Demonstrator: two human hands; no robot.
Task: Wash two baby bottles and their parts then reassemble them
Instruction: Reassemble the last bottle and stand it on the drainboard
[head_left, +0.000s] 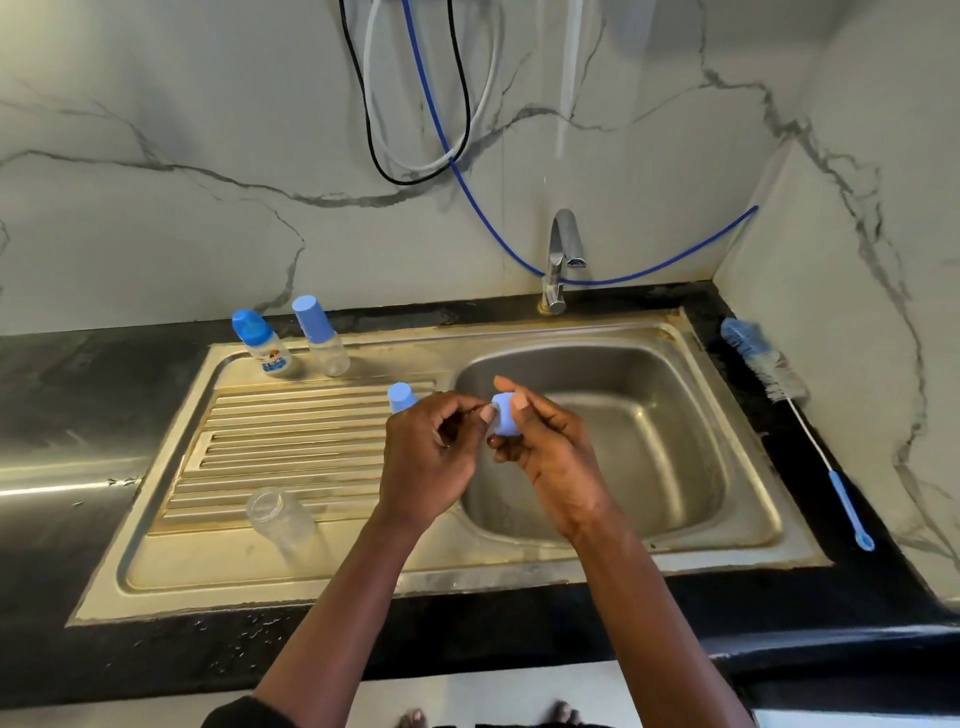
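Observation:
My right hand (545, 447) grips a light blue bottle collar (503, 415) over the left edge of the sink basin (649, 395). My left hand (431, 452) pinches at the collar's left side; what its fingers hold is hidden. Behind my left hand stands a light blue cap (401, 397) on the drainboard. A clear bottle body (283, 519) without a top lies on the drainboard's near part. At the back of the drainboard stand a capped printed bottle (262, 343) and a capped clear bottle (322, 338).
The steel drainboard (260, 447) is ribbed and lies left of the basin. A tap (561, 260) rises behind the basin, with no water running. A long bottle brush (779, 384) lies on the black counter at the right. Hoses (447, 150) hang on the marble wall.

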